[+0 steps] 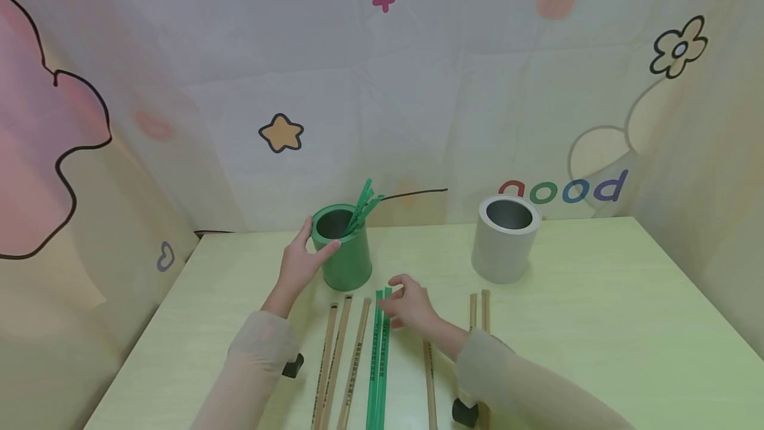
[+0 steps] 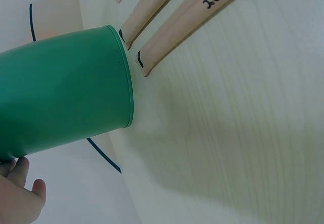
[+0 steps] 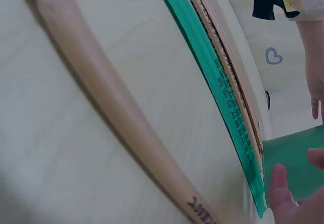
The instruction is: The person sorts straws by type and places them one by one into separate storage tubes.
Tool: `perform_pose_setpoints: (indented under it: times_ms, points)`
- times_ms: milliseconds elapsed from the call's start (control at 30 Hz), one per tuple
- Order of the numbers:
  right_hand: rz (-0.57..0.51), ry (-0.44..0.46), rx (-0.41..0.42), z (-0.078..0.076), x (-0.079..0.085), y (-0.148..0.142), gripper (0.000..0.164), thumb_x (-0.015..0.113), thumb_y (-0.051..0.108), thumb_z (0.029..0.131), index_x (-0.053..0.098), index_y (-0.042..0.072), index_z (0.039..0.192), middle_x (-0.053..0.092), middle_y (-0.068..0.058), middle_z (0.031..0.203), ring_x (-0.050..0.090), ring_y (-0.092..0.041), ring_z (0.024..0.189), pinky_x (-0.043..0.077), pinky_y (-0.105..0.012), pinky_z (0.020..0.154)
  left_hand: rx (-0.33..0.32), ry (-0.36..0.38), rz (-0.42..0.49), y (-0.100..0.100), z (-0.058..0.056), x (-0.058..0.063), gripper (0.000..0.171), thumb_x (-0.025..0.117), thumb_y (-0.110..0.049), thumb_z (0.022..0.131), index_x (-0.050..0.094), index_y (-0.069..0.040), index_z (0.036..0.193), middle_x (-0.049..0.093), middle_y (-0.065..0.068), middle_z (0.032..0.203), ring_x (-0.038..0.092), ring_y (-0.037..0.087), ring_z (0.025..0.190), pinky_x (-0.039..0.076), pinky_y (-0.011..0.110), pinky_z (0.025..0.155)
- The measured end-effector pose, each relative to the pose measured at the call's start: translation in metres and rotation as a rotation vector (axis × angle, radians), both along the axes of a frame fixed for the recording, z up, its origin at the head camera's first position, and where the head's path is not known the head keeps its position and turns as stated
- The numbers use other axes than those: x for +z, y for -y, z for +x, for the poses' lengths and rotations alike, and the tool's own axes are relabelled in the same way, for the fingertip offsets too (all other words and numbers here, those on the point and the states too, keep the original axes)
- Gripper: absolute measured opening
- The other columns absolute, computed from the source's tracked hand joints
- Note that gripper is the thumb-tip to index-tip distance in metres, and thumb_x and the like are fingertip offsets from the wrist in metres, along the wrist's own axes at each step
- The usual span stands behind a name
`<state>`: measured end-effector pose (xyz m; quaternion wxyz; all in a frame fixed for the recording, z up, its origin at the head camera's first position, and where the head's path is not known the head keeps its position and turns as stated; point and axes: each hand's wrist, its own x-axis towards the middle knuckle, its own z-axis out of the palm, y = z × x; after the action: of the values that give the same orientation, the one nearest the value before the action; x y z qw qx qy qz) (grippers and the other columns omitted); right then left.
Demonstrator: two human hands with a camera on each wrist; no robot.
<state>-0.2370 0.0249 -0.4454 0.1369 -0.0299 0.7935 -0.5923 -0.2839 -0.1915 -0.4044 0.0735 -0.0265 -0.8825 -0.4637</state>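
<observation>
My left hand (image 1: 300,262) grips the green cup (image 1: 348,265) at its left side, thumb by the near rim. Several slim green strips (image 1: 361,208) stick up out of that cup, leaning right. In the left wrist view the cup (image 2: 66,87) fills the left side, with fingertips (image 2: 21,171) against its wall. My right hand (image 1: 416,307) hovers at the far ends of two long green-wrapped sticks (image 1: 377,367) lying on the table. In the right wrist view its thumb and finger (image 3: 279,183) stand apart beside a green stick (image 3: 217,95).
Brown paper-wrapped sticks with printed text (image 1: 355,367) lie left of the green ones. More brown sticks (image 1: 429,370) lie to the right, partly under the right forearm. A white cup (image 1: 503,251) stands at the back right. A patterned cloth (image 1: 406,118) hangs behind the table.
</observation>
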Motion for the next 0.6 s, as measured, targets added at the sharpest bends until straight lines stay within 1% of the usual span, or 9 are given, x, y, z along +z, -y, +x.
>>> perform_pose_setpoints:
  times_ms: [200,333,467,600]
  points:
    - [0.007,-0.006,0.016,0.009,-0.004,0.0,0.052,0.064,0.01,0.079,0.038,-0.001,0.122,0.056,-0.014,0.088,0.058,-0.018,0.06,0.052,-0.028,0.05,0.002,0.002,-0.006,0.0,0.0,-0.001,0.092,0.057,-0.058,0.075,0.013,-0.015,0.143,0.018,0.004,0.147,0.018,0.022,0.135,0.024,0.043,0.107]
    - [0.012,-0.019,0.055,0.015,-0.008,-0.001,0.054,0.064,0.009,0.078,0.036,-0.003,0.122,0.055,-0.012,0.083,0.052,-0.014,0.052,0.049,-0.027,0.048,0.002,0.001,-0.009,0.0,0.0,-0.001,0.091,0.058,-0.057,0.075,0.012,-0.016,0.143,0.018,0.004,0.147,0.018,0.022,0.135,0.024,0.043,0.107]
    - [0.066,-0.047,0.097,0.022,-0.015,-0.001,0.056,0.065,0.009,0.076,0.037,-0.004,0.123,0.052,-0.008,0.076,0.045,-0.012,0.047,0.045,-0.024,0.045,0.001,0.002,-0.007,0.0,0.0,0.0,0.091,0.058,-0.056,0.075,0.012,-0.016,0.143,0.018,0.004,0.147,0.018,0.022,0.135,0.024,0.043,0.107]
    - [0.143,-0.105,0.104,0.026,-0.019,0.0,0.055,0.067,0.008,0.075,0.04,-0.004,0.121,0.048,-0.005,0.073,0.045,-0.011,0.045,0.043,-0.023,0.042,-0.002,0.005,-0.006,0.0,0.0,0.0,0.092,0.057,-0.058,0.074,0.012,-0.017,0.143,0.017,0.003,0.147,0.017,0.021,0.135,0.024,0.042,0.107]
